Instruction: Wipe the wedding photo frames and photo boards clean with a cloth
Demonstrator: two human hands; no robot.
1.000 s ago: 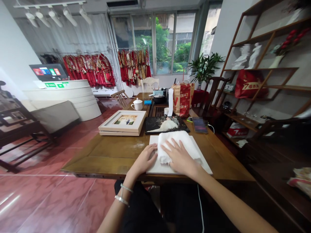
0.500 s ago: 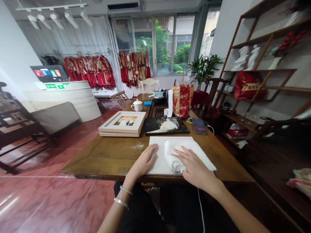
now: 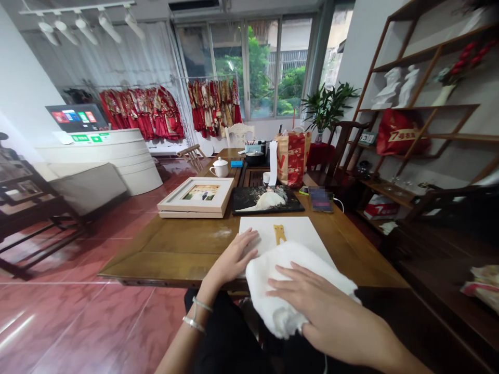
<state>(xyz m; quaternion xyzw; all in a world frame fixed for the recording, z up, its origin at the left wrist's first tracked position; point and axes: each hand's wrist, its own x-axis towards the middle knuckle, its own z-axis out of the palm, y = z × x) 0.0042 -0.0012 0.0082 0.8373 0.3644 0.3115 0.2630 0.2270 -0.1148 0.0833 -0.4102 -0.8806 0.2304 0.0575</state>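
Note:
A white flat board (image 3: 300,234) lies face down on the near end of the wooden table (image 3: 183,246), with a small gold hanger tab (image 3: 279,233) showing on it. My left hand (image 3: 236,257) rests flat on the board's left edge, fingers spread. My right hand (image 3: 307,296) lies palm down on a white towel (image 3: 280,283), fingers stretched out. The towel hangs over the near edge of the board and table, towards my lap.
Behind the board lie a dark photo print (image 3: 267,200), a light wooden picture frame (image 3: 197,196) and a phone (image 3: 320,200). Farther back stand a red paper bag (image 3: 293,158) and a white teapot (image 3: 220,167). Wooden shelves (image 3: 421,109) line the right side; a white counter (image 3: 117,158) stands left.
My right hand has dragged the towel towards me across the board and off its near edge, uncovering the gold tab. My left hand has stayed at the board's left edge.

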